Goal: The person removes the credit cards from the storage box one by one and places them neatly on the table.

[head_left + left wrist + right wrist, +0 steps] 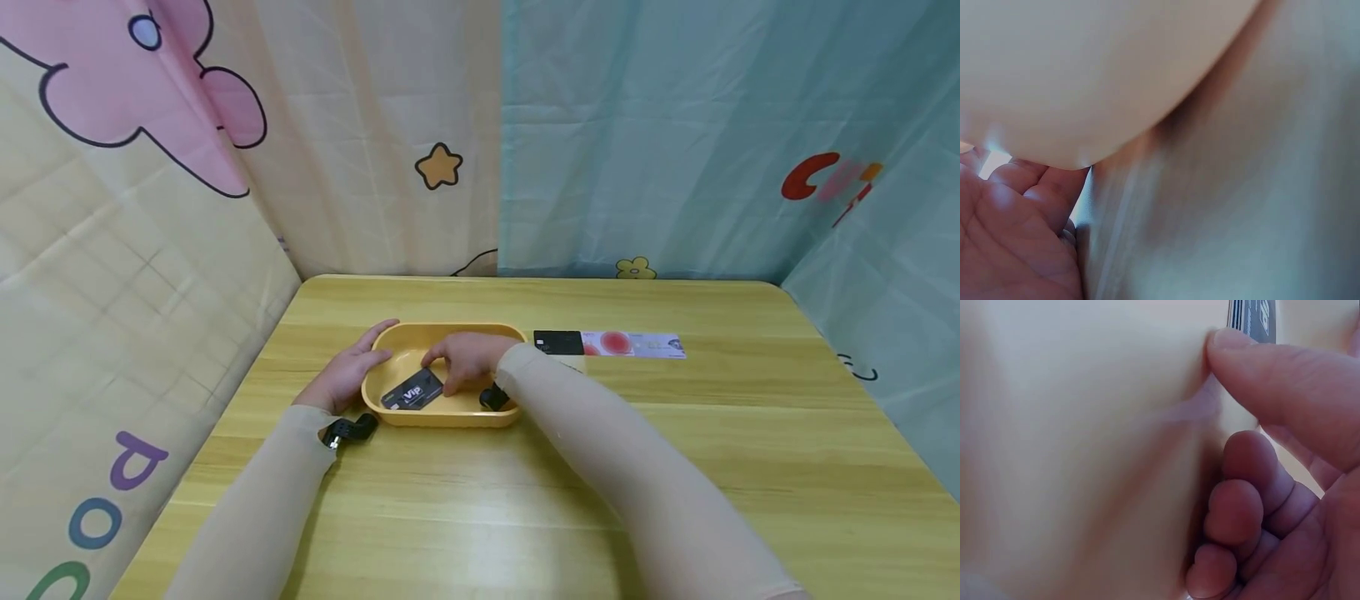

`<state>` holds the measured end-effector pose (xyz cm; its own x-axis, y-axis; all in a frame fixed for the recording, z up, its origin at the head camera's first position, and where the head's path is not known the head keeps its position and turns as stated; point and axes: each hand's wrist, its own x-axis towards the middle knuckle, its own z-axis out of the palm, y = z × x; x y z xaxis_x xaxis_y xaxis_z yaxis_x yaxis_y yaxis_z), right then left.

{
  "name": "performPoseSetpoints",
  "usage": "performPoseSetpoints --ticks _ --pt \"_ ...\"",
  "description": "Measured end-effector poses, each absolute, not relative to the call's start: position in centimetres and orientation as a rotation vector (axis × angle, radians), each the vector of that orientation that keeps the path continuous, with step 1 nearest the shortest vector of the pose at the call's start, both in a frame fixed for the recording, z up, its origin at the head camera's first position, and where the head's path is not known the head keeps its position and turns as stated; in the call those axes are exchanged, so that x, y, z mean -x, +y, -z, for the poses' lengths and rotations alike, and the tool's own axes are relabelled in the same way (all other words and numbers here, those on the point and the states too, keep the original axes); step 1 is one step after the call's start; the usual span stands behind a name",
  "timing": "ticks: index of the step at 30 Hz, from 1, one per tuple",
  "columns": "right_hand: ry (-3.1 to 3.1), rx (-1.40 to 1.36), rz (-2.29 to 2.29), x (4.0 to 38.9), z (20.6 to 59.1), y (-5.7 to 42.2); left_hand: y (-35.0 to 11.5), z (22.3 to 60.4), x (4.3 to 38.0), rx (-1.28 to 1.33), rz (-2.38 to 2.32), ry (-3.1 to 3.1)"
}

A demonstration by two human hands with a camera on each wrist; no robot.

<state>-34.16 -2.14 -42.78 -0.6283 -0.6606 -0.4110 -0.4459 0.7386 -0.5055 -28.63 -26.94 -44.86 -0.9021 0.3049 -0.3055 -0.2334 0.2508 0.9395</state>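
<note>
A yellow oblong tray (450, 420) stands on the table. My left hand (345, 375) holds its left end, thumb over the rim and fingers along the outside; in the left wrist view the palm and fingers (1016, 231) lie under the tray's rounded wall. My right hand (468, 358) reaches into the tray. Its thumb and index finger pinch the right end of a small stack of dark VIP cards (412, 390). In the right wrist view the thumb overlaps the edge of the stacked cards (1254, 319), and the other fingers are curled.
A row of cards runs along the table right of the tray: a black card (558, 342), a white one with red circles (609, 343) and a pale one (660, 346). My right forearm crosses the tray's right end. Printed curtains (637, 125) hang behind the table (465, 500).
</note>
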Motion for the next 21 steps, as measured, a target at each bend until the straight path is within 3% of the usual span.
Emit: performPoseSetpoints --ticks 21 --pt "2.356 0.875 0.493 33.73 42.52 -1.85 -26.82 44.77 28.56 -0.079 -1.715 2.078"
